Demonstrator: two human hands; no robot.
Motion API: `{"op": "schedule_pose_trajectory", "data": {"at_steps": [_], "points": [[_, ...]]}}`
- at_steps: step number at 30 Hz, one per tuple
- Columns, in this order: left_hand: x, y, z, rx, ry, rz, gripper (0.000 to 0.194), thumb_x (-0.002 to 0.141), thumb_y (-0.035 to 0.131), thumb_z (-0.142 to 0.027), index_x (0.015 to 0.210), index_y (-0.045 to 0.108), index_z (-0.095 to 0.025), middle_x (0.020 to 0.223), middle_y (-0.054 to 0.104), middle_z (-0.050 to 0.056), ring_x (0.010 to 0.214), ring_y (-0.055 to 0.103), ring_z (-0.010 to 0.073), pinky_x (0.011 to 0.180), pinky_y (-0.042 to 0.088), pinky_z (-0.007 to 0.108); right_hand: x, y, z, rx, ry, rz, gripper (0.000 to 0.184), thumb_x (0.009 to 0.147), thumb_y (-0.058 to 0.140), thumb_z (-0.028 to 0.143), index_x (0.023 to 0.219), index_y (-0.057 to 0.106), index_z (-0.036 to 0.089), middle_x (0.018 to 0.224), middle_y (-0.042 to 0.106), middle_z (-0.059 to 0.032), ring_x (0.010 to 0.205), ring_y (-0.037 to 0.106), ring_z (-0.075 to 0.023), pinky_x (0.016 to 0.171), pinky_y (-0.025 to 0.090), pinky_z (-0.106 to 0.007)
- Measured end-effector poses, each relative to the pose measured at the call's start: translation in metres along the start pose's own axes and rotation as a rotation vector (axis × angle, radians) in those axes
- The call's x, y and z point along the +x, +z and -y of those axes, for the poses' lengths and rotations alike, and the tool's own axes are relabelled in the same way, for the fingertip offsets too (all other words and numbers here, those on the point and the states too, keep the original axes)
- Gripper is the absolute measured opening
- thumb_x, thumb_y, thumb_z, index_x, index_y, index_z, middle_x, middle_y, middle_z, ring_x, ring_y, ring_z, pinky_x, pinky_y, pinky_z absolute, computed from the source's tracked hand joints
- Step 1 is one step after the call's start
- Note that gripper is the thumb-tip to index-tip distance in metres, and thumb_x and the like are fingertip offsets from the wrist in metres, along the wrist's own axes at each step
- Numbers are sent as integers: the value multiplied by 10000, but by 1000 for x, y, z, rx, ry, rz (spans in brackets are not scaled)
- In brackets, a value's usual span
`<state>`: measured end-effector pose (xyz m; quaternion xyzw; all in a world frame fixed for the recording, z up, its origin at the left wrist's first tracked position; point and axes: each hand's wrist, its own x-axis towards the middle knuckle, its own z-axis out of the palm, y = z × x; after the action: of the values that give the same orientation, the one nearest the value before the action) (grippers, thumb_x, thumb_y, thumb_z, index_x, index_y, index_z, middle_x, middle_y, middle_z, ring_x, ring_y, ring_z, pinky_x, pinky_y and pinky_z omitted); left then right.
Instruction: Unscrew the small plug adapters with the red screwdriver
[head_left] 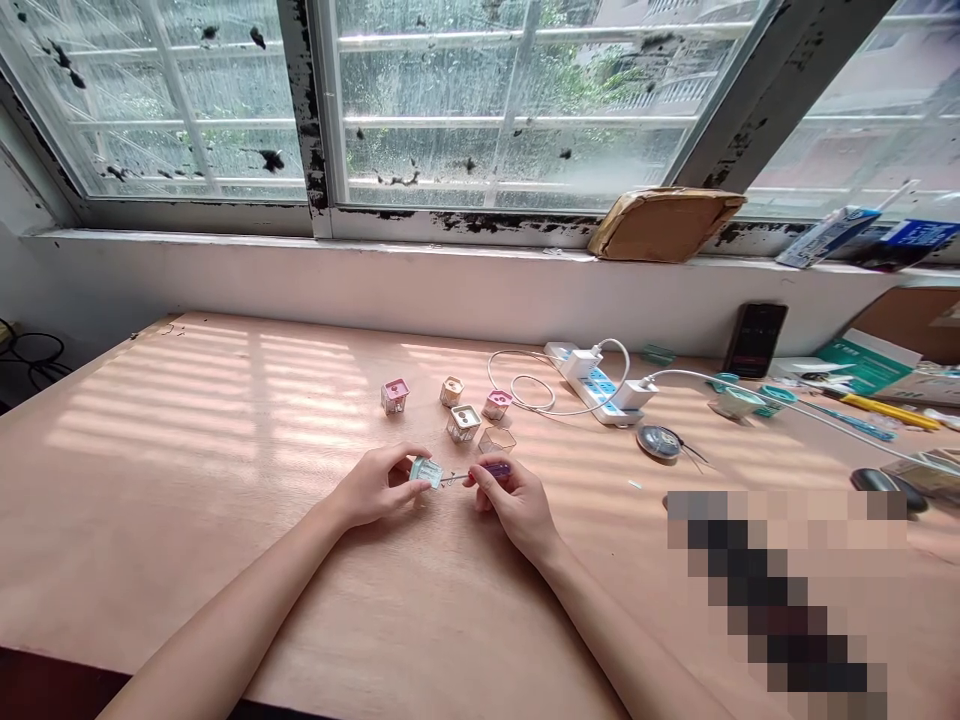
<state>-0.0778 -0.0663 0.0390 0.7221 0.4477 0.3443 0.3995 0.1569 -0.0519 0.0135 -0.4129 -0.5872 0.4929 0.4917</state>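
Note:
Between its thumb and fingers, my left hand [379, 485] grips a small mint-green and clear box-shaped piece [427, 473], tilted on its side. My right hand [514, 497] is closed around the purple handle of a small screwdriver [495, 468]. The thin metal shaft points left toward the green piece; whether its tip touches cannot be made out. Tiny screws [452, 480] appear to lie by the shaft. Just beyond my hands stand a pink-topped box [395, 396], a tan-topped box [451, 391], a white-topped box [463, 423], another pink-topped box [497, 404] and a clear open case [497, 440].
A power strip [600, 388] with white plugs and looping cable lies beyond my right hand. Farther right are a round dark spool-like object [660, 442], teal cups [776, 400], a phone [755, 340] leaning on the wall, a yellow cutter [889, 410] and a black mouse [887, 490].

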Motion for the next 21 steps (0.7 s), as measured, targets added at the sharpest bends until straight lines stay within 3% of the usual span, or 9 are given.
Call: {"op": "schedule_pose_trajectory", "data": {"at_steps": [12,21], "points": [[1,0,5,31,23,-13,349,854,678,-335,1167,644,-183,748,599,-15,656,581,132,661,494,239,0,-1,2,0,-41,-17,411,845,726,572,873,632,173,712,670,-47,491,552,-131,461,462,-241],[2,-1,9,59,66,-19,385,793,712,-262,1169,664,-193,947,687,29,799,631,154,761,525,256,0,0,5,2,-65,-32,386,853,724,555,856,626,181,709,670,-41,486,560,-132,456,463,-238]]}}
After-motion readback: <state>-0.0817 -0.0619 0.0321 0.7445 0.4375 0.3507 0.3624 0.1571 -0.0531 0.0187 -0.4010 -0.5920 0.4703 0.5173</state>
